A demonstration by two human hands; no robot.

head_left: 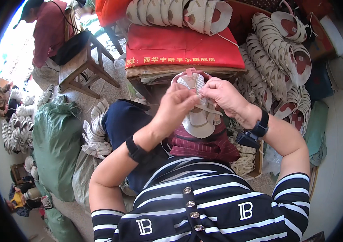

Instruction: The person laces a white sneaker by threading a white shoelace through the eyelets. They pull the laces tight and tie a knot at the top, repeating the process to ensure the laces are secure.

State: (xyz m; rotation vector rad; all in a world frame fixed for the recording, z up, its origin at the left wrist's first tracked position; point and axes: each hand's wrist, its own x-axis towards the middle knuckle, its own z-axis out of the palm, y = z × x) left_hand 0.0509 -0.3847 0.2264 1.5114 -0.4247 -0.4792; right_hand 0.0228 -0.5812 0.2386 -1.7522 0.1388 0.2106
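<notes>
A white and beige shoe upper (199,126) with a pink pull tab (190,71) rests over my lap, its toe toward me. Both my hands are above its tongue and eyelets, fingertips nearly meeting. My left hand (175,105), slightly blurred, is closed in a pinch at the lacing. Thumb and forefinger of my right hand (226,97) are pinched together on the shoelace. A pale stretch of the shoelace (208,109) crosses the upper below my fingers. My fingers hide part of the eyelet rows.
In front stands a wooden bench with a red cloth (179,46), bearing a row of nested shoe uppers (171,14). More stacked uppers (274,52) lie at right. A box of laces (244,161) sits beside my lap. Left are a green sack (56,145), a wooden stool (84,64) and a seated person (50,32).
</notes>
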